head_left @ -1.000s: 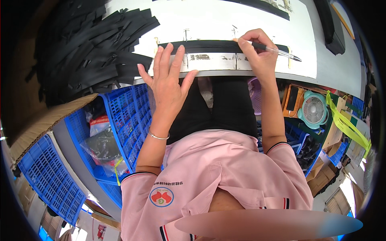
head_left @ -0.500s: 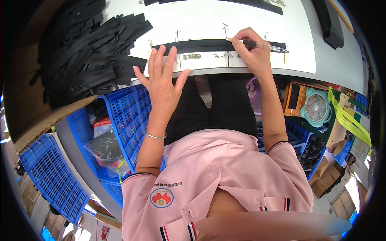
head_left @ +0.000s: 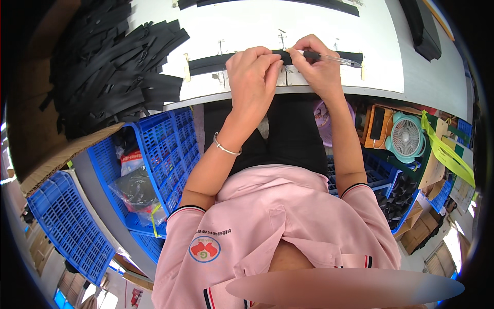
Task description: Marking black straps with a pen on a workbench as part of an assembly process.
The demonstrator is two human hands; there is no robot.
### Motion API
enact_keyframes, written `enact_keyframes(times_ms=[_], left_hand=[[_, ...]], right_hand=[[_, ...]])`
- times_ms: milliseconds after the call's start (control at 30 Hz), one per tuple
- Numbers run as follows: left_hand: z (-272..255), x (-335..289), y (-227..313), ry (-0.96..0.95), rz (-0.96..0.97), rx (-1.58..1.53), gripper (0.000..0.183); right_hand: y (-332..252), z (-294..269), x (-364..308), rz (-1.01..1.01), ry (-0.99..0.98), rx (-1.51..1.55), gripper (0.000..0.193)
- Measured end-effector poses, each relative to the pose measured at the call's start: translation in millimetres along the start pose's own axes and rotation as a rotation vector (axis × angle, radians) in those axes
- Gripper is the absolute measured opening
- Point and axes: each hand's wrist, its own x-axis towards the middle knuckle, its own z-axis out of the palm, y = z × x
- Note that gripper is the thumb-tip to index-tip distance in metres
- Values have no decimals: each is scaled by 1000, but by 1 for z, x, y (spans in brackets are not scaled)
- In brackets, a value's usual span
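A long black zipper strip (head_left: 207,64) lies straight across a white board (head_left: 319,31) that carries dark marks and lines. My left hand (head_left: 253,74) is closed over the strip's middle, its thumb and fingers pinching the tape there. Right beside it, my right hand (head_left: 320,69) holds a pen (head_left: 339,60) with a clear barrel and black grip; its thumb and fingertips rest at the strip. The pen's tip is hidden by the fingers. To the left is a heap of similar black zipper strips (head_left: 113,77), overlapping one another.
Another black strip (head_left: 288,4) lies at the board's far side. A black box-like object (head_left: 421,31) stands far right. Below the table's edge are blue plastic crates (head_left: 170,154), a cardboard flap (head_left: 67,157), a pink basket (head_left: 343,121) and a teal fan (head_left: 406,136).
My left hand has moved right from the strip's left end, fingers spread before, to pinch its middle close to my right hand. The right hand has shifted slightly left with the pen.
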Motion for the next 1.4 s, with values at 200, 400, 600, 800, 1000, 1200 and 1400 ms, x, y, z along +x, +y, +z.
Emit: enact_keyframes(times_ms=[200,400,600,800,1000,1200,1400], left_hand=[[8,2,0,34,-1,37,9],[7,1,-4,36,2,48,11],[7,4,-1,-6,-1,78,11],[4,3,0,-33,-41,96,11],[3,4,5,-64,-35,94,12],[2,3,4,-48,-47,103,11],[3,5,13,-97,-76,161,13]], right_hand=[[8,-5,-4,-39,-16,97,11],[11,-4,-5,-19,-107,190,10],[12,-8,-5,-53,-112,181,10],[-3,-21,-16,-32,-133,152,6],[26,-57,-43,-337,482,-498,29],[36,-58,-68,-301,375,-796,33],[38,-53,-71,-274,448,-788,29]])
